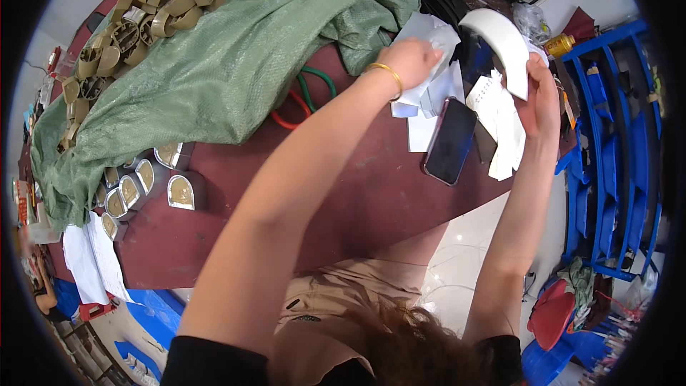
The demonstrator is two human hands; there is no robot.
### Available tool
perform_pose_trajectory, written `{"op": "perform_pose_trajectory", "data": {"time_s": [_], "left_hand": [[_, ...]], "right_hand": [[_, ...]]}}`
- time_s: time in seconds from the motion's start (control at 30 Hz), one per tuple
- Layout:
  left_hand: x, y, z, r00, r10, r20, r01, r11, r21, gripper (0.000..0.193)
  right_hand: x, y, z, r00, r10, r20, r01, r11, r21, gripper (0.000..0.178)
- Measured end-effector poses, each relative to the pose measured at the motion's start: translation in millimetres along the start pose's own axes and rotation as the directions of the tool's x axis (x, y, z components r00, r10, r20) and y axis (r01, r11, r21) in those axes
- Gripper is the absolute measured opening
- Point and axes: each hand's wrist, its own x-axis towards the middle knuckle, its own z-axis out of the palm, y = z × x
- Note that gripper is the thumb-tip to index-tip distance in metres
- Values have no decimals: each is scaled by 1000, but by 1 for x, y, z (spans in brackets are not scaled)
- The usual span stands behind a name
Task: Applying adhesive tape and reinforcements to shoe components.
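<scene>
Upper right: white curved piece (506, 41) off the table, right hand (543, 104) closed round its lower end, not yet set down. Upper centre: left hand (413, 64) curled at loose papers (444, 89); hold unclear.

The person's left arm (286, 193) slants up from lower left, the left hand (413, 63) curled near upper centre; the right arm (518, 225) rises steeply, the right hand (543, 104) gripping at upper right.
</scene>
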Motion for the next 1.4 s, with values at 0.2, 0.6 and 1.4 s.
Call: {"op": "perform_pose_trajectory", "data": {"time_s": [0.2, 0.6, 1.4], "left_hand": [[-149, 32, 1, 714, 499, -491, -564, 826, 18, 75], [-271, -12, -42, 973, -32, 229, 224, 378, -898, 29], [-143, -160, -297, 624, -322, -713, -62, 888, -455, 72]], "right_hand": [[-54, 12, 90, 901, 232, 368, -253, 968, 9, 10], [-67, 89, 242, 999, -27, 43, 13, 953, 302, 22], [13, 193, 251, 858, 46, 511, -449, 549, 705, 22]]}}
